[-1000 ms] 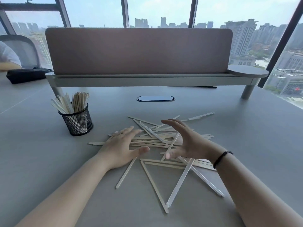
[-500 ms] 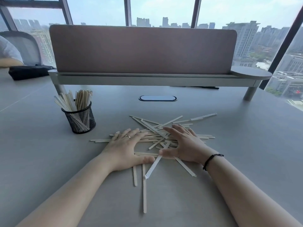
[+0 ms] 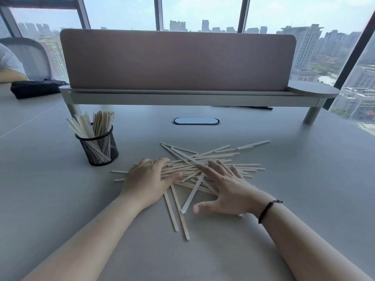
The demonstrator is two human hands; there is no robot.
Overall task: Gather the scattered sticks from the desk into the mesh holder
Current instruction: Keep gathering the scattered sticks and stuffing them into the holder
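Observation:
A heap of thin wooden sticks lies scattered in the middle of the grey desk. My left hand lies flat on the left end of the heap, fingers straight, a ring on one finger. My right hand presses on the heap's right part with its fingers spread and the thumb out to the left. Two sticks poke out toward me between the hands. The black mesh holder stands to the left of the heap and holds several sticks upright.
A brown divider panel on a grey raised shelf runs across the back of the desk. An oval cable port sits behind the heap. A black bag and another person's arm are at the far left.
Both hands have swept the loose near sticks inward, so the heap is tighter. My right hand went from raised and cupped to flat on the sticks, its fingers spread wider.

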